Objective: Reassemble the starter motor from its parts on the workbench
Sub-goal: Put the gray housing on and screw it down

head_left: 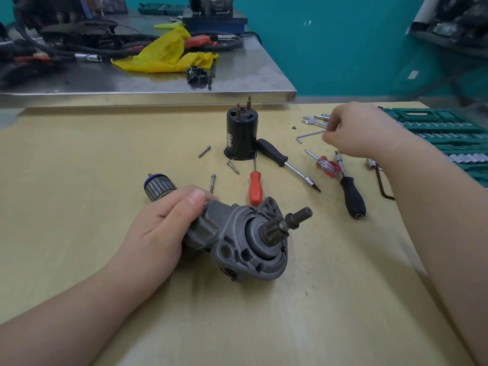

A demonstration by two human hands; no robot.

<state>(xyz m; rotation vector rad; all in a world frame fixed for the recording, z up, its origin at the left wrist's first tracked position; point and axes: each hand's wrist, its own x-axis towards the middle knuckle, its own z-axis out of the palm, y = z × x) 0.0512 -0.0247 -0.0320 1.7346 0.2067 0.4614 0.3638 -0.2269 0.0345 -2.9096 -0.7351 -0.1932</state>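
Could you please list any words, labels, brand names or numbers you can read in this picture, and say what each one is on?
No text can be read here.
Black cylindrical housing: a small pale label low on its side, too small and blurred to read.
Green socket set case: moulded ribs only, no legible marking.
Grey starter housing, gripped by the left hand: no marking visible.

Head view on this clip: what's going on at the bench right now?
A person is partway through rebuilding a starter motor. The left hand grips the grey drive-end housing, pinion shaft pointing right, with the armature sticking out behind it. The right hand reaches over the tools and seems to pinch an Allen key, though blur hides the grip. The black solenoid stands upright, unattached, with three loose bolts and several screwdrivers nearby.
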